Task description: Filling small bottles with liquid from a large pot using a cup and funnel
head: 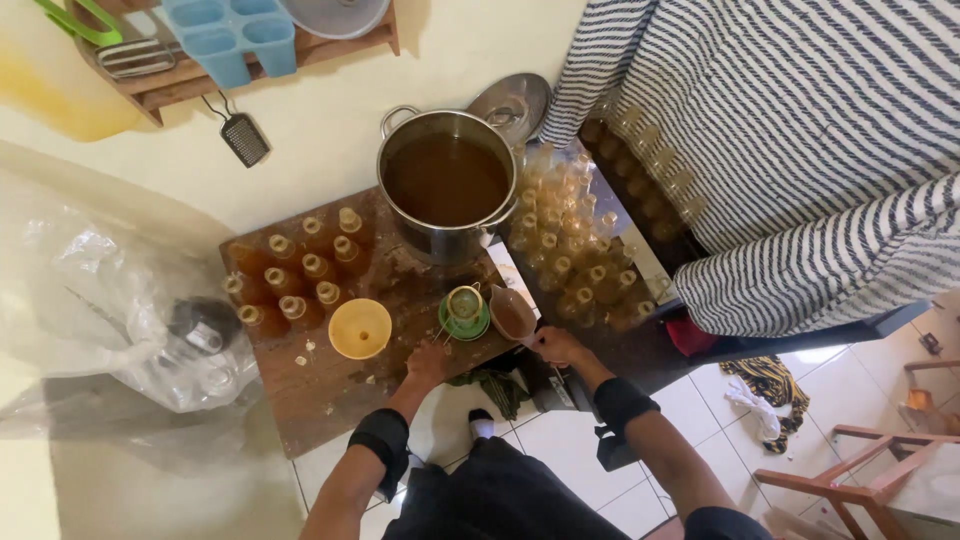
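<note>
Ladle (512,313) of brown liquid: handle clamped in right hand (557,346) fingers; left hand's (427,362) unclear.

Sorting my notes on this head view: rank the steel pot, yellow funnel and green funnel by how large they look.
1. steel pot
2. yellow funnel
3. green funnel, only slightly smaller looking than the yellow one

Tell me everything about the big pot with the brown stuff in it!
The big pot is round, shiny metal, like steel, with a loop handle on its rim at the upper left. It stands upright and open at the back edge of the wooden table, nearly full of murky brown liquid. Its metal lid leans against the wall just behind it. Filled bottles stand to its left and more bottles crowd its right side. Neither hand touches it.
</note>
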